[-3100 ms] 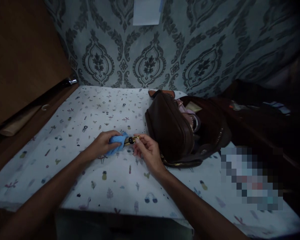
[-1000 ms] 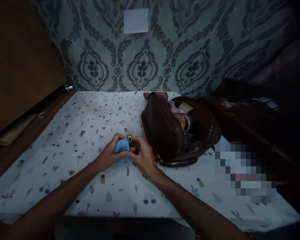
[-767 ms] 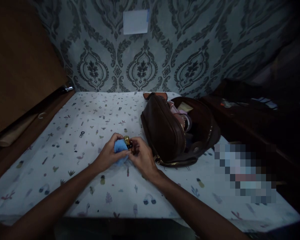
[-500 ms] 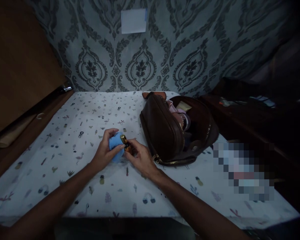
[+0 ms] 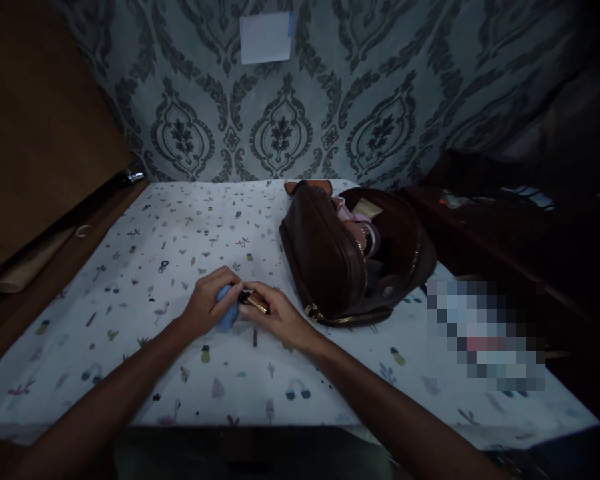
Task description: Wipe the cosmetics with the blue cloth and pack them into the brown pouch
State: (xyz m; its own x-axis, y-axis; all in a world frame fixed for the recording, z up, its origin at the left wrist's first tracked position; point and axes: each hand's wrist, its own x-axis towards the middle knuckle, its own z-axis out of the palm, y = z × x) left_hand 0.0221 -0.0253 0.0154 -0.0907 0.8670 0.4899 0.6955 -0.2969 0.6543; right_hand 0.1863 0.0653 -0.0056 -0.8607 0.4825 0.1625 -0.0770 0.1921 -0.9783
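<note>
My left hand (image 5: 209, 307) is closed around a bunched blue cloth (image 5: 225, 316), just above the patterned white sheet (image 5: 180, 373). My right hand (image 5: 276, 316) pinches a small gold and black tube (image 5: 253, 301), shaped like a lipstick, lying almost level. The cloth presses against the tube's dark left end. Both hands meet in the middle of the sheet, a short way left of an open brown bag (image 5: 330, 260).
The brown bag lies on its side with its zip open, showing pinkish items (image 5: 363, 230) inside. A wooden board (image 5: 35, 133) leans at the left, patterned wallpaper with a pale paper note (image 5: 265, 37) stands behind, and dark furniture (image 5: 520, 233) fills the right.
The tube stood nearly upright between my hands a second ago; now it lies almost level. Both hands have sunk closer to the sheet, the cloth still against the tube.
</note>
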